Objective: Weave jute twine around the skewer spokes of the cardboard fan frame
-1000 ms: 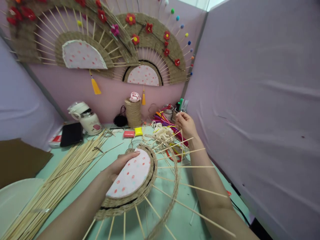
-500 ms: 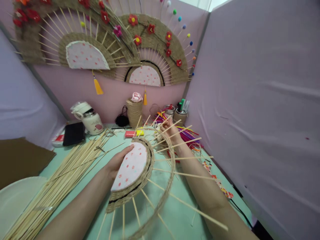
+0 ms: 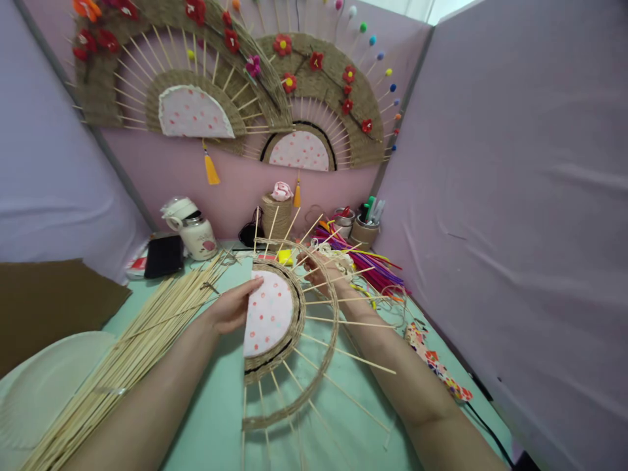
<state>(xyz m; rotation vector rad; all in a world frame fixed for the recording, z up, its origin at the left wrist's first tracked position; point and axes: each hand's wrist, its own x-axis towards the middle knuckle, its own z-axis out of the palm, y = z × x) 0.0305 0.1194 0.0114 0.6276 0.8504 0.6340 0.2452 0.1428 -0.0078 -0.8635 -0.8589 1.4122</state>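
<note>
A half-round woven fan [image 3: 298, 320] of thin sticks and twine stands tilted over the table, its flat edge to the left. Its centre is white with red dots, ringed by twine with a black line; a separate twine band crosses the sticks farther out. My left hand [image 3: 234, 305] grips the flat edge, thumb on the white centre and other fingers behind. Beyond the upper sticks, my right hand [image 3: 321, 269] has its fingers curled together near the outer twine band. Sticks partly cover it, and what it pinches cannot be made out.
Bundled thin sticks [image 3: 147, 333] and a white paper plate [image 3: 53, 373] lie left. Behind are a white bottle [image 3: 196, 235], a twine spool [image 3: 276, 219], pen holders [image 3: 366, 230] and coloured pipe cleaners [image 3: 377, 271]. Finished fans [image 3: 338, 59] hang on the back wall.
The fan has turned more upright, its flat edge now nearly vertical. My right hand has shifted slightly left and down behind the sticks. The whole view has swung a little left.
</note>
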